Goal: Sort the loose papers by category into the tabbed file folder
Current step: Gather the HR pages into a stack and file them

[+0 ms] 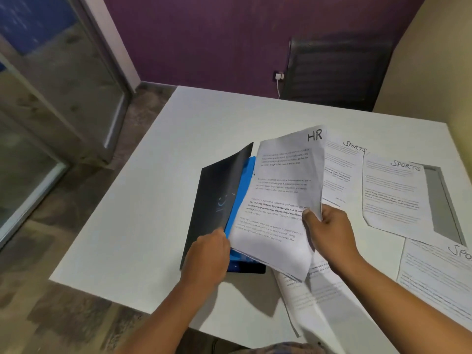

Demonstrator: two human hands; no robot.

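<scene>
A dark file folder [217, 200] lies on the white table [153, 213], its cover lifted and a blue divider [242, 190] showing inside. My left hand [207, 256] grips the cover's lower edge and holds it up. My right hand [329, 231] pinches a stack of printed sheets marked HR [283, 195] at its right edge, with the stack's left side resting in the opened folder. Loose sheets marked SPORTS [339, 175] lie flat to the right, another [393, 195] beside it and a third [439, 277] nearer me.
More loose sheets [314, 297] lie under my right forearm near the table's front edge. A dark chair [337, 72] stands behind the table against the purple wall. A glass door is at the left. A grey strip [441, 200] lies at the table's right edge.
</scene>
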